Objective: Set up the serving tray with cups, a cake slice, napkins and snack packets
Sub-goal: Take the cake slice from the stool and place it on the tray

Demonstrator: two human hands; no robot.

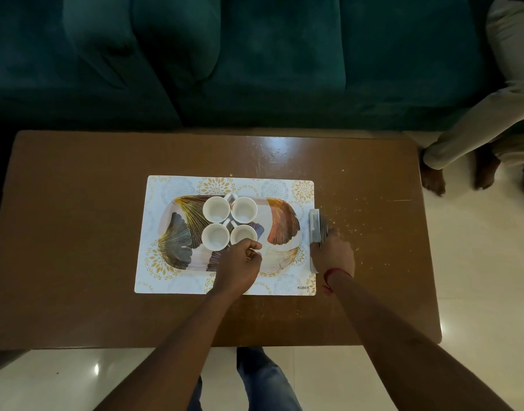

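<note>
An oval tray [284, 215] with a leaf pattern lies on a white and gold placemat [165, 280] in the middle of the brown table [77, 218]. Several white cups stand close together on the tray's left half, all upright and empty. My left hand [240, 262] rests over the tray's near edge, its fingers pinched at the near rim of the front right cup [243, 232]. My right hand [331, 253] grips a flat grey stack [314, 223], perhaps napkins or packets, at the placemat's right edge. No cake slice is visible.
Crumbs are scattered over the table's right part [358, 226]. A dark green sofa [254, 60] runs along the far side. Another person's legs and bare feet [432, 179] stand on the pale floor beyond the table's right end. My own legs are below the near edge.
</note>
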